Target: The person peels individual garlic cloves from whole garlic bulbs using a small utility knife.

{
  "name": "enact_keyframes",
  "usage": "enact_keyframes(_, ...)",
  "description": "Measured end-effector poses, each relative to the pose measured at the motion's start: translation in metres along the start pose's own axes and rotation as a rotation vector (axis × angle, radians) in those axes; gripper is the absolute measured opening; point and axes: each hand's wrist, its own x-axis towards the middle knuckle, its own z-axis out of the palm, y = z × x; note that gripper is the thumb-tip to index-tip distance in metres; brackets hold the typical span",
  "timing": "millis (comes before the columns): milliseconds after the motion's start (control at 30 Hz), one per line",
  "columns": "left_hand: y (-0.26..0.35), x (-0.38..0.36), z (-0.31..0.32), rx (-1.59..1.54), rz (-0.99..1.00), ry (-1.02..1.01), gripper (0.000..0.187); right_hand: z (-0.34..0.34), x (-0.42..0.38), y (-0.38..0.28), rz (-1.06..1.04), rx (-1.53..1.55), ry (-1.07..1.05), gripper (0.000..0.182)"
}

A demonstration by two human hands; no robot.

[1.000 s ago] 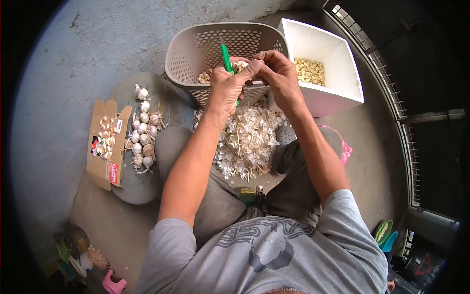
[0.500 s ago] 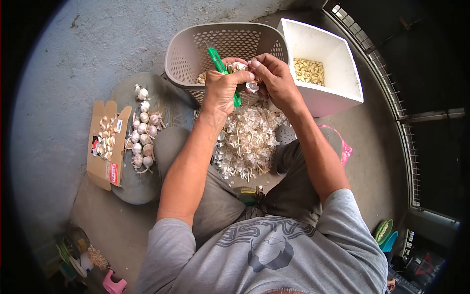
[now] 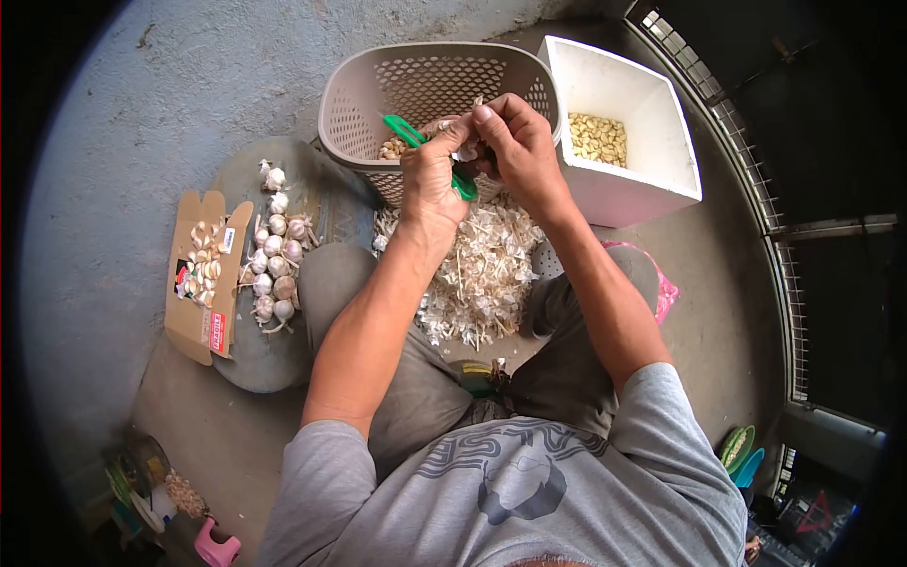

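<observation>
Above the near rim of the grey-brown basket, both hands meet. My left hand is closed around a green-handled cutter, which slants across the palm, and also grips a partly hidden garlic bulb. Against that bulb, my right hand is closed in a pinch, with a pale bit of garlic skin at the thumb and fingertip. Garlic cloves lie inside the basket. Below the hands spreads a heap of garlic peels.
At right stands a white foam box with peeled cloves. On the left, a round stool bears whole garlic bulbs and a cardboard box of cloves. A pink bag lies beside my right knee.
My right hand has risen slightly and turned, now showing a bit of skin at its thumb tip. The green cutter has tilted further left in my left hand.
</observation>
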Motion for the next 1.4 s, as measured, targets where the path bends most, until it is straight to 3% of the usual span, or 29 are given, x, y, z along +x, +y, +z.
enact_keyframes(233,0.019,-0.016,0.027,0.385,0.282,-0.037,0.018,-0.015,0.002,0.003,0.364,0.526,-0.067,0.025)
enact_keyframes(333,0.018,-0.014,0.029,0.395,0.299,-0.172,0.022,-0.035,0.004,0.006,0.487,0.718,-0.174,0.024)
enact_keyframes(433,0.014,-0.013,0.026,0.406,0.263,-0.147,0.025,-0.041,0.002,0.001,0.400,0.568,-0.158,0.022)
enact_keyframes(700,0.031,-0.007,0.013,0.289,0.106,-0.095,0.028,-0.046,0.003,-0.006,0.178,0.606,-0.122,0.022)
enact_keyframes(800,0.028,-0.006,0.009,0.306,0.084,-0.121,0.027,-0.043,0.005,-0.004,0.257,0.409,-0.190,0.022)
enact_keyframes(833,0.027,-0.005,0.008,0.307,0.084,-0.136,0.027,-0.038,0.002,-0.005,0.255,0.217,-0.171,0.024)
enact_keyframes(933,0.028,-0.004,0.005,0.343,0.065,-0.141,0.024,-0.026,-0.006,-0.012,0.043,-0.235,-0.174,0.027)
enact_keyframes(1067,0.033,-0.006,0.006,0.312,0.014,-0.208,0.021,-0.026,-0.008,-0.014,0.063,-0.130,-0.184,0.025)
enact_keyframes(1267,0.029,-0.007,0.008,0.224,-0.050,-0.132,0.022,-0.029,-0.008,-0.002,0.030,-0.154,-0.129,0.015)
enact_keyframes(1367,0.030,-0.003,0.002,0.194,-0.037,-0.277,0.028,-0.031,-0.007,-0.007,0.155,0.199,-0.115,0.015)
enact_keyframes(1400,0.030,-0.004,0.004,0.209,-0.029,-0.273,0.029,-0.032,-0.006,-0.006,0.153,0.184,-0.122,0.014)
